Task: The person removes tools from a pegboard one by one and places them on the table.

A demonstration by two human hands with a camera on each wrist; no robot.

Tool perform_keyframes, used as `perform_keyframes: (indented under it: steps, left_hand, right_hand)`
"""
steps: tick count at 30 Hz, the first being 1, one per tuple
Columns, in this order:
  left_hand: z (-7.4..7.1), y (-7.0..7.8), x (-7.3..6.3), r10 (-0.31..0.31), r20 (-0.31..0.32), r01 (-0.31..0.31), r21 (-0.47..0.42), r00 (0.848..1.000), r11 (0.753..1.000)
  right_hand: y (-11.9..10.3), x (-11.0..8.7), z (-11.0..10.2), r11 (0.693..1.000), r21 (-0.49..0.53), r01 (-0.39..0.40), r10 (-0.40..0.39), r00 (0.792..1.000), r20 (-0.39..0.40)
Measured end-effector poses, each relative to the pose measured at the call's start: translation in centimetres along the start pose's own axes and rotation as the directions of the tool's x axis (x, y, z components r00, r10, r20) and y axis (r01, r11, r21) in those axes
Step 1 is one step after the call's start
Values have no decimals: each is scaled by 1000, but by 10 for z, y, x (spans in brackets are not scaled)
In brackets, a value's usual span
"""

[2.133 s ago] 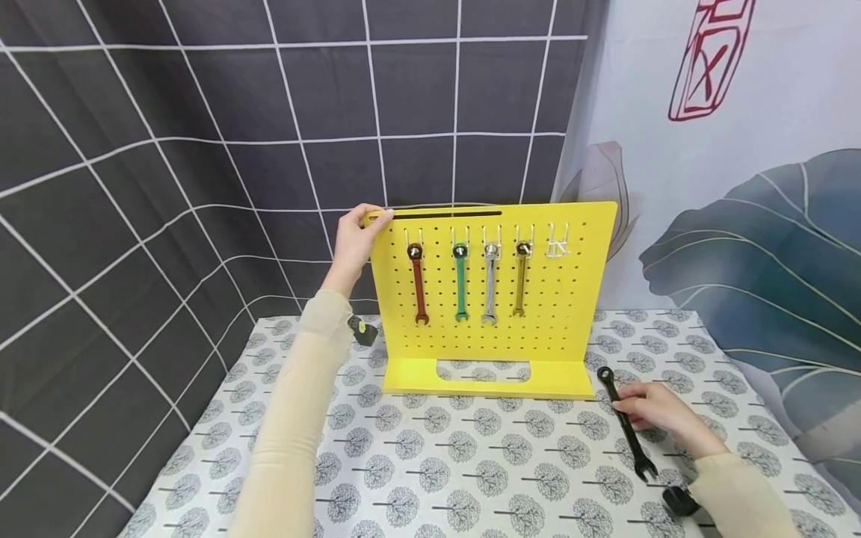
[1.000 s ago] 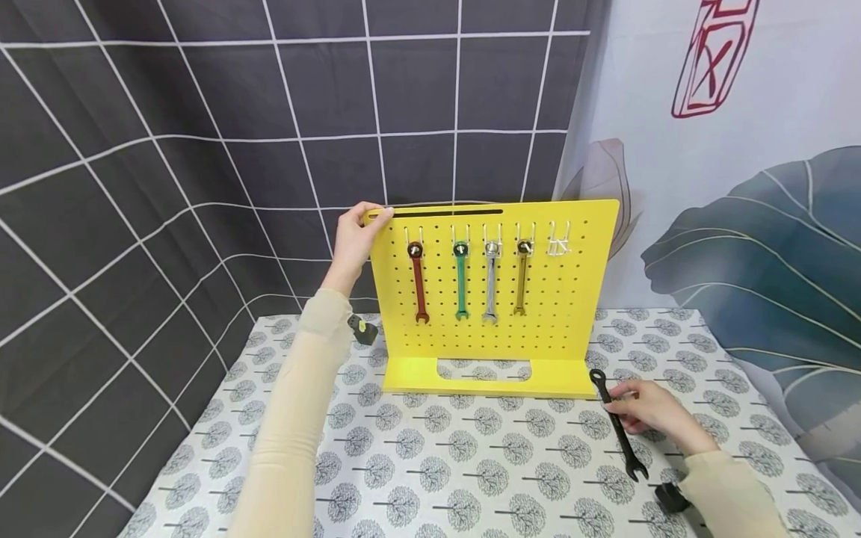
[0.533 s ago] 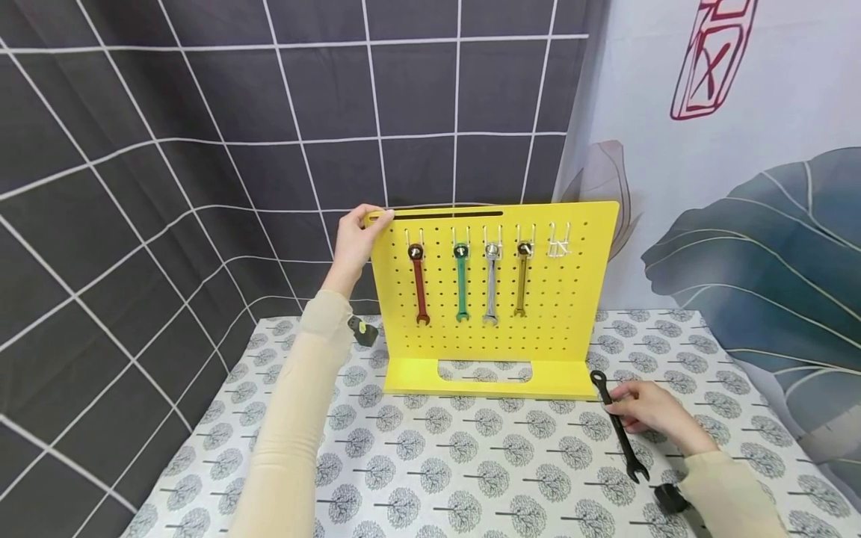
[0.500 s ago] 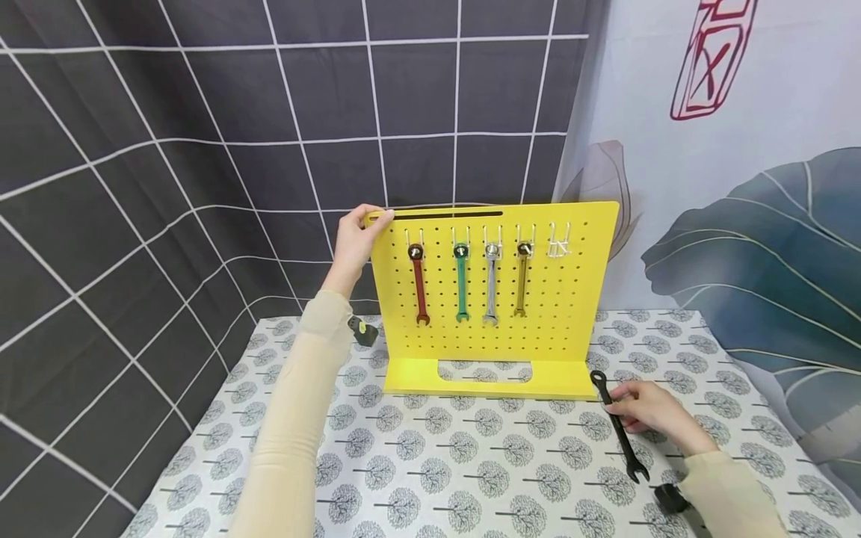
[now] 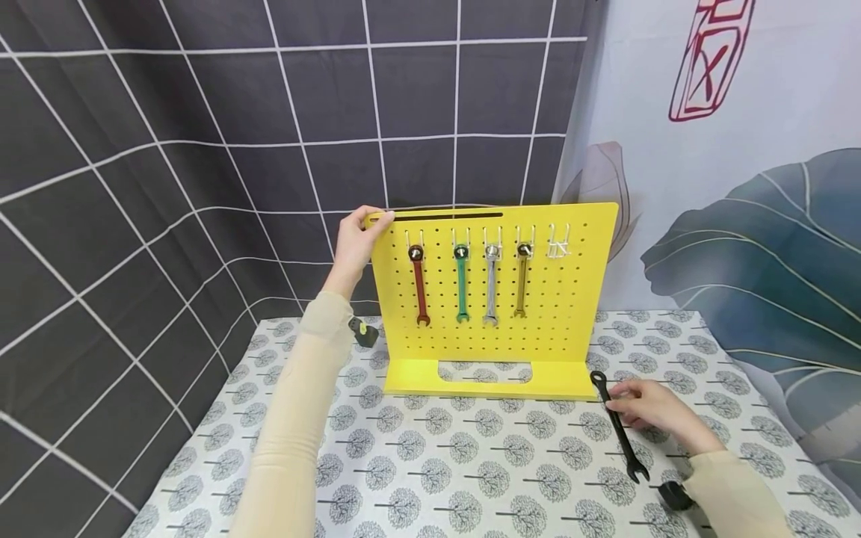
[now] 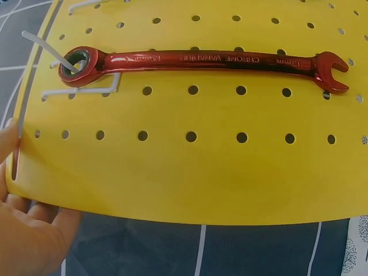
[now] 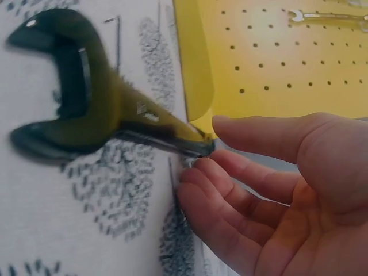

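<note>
My left hand (image 5: 358, 243) grips the top left corner of a yellow pegboard (image 5: 430, 288), thumb in front and fingers behind. In the left wrist view, a red wrench (image 6: 201, 60) hangs from a white hook beside that hand. To its right on the board hang a green wrench (image 5: 461, 284), a silver wrench (image 5: 490, 288) and a gold wrench (image 5: 521, 280). At the board's lower right, my right hand (image 5: 649, 407) pinches a black combination wrench (image 5: 622, 437) around its middle. The wrench's open end (image 7: 75, 86) faces the right wrist camera, and its ring end is near the base's corner.
A bare white hook (image 5: 559, 243) is at the board's upper right. The board's foot (image 5: 413, 377) rests on a tree-print tablecloth (image 5: 430, 463). Behind stand a dark grid-patterned curtain (image 5: 417, 90) and a pale printed cloth (image 5: 639, 82).
Over two seconds my right hand has shifted slightly left with the black wrench, bringing its ring end closer to the board's base. My left hand stays on the corner.
</note>
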State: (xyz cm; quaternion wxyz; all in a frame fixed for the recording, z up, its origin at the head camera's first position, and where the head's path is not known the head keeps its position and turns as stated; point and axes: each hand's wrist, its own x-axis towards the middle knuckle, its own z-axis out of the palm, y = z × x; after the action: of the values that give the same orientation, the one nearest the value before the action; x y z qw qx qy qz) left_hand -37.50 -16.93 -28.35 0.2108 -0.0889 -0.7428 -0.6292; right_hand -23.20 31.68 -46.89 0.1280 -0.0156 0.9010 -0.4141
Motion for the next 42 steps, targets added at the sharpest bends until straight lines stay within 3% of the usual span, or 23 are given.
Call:
perform_keyframes:
  steps: [7,18,31,42]
  left_hand:
    - [0,1,0,-1,1,1,7,1000,1000]
    - [1,5,0,13,2,-13,2,1000,1000]
    - [1,4,-4,14,13,-14,10,1000,1000]
    - [0,1,-4,22,9,-22,27,1000,999]
  right_hand:
    - [-9,-1,-7,993,-68,98,-101,994,-39]
    - [-34,2,-17,958,-177,224,-248,960,-132]
    - [-58,14,-20,944,-202,262,-296,941,-165]
    - [-79,18,-21,948,-122,295,-315,929,-195]
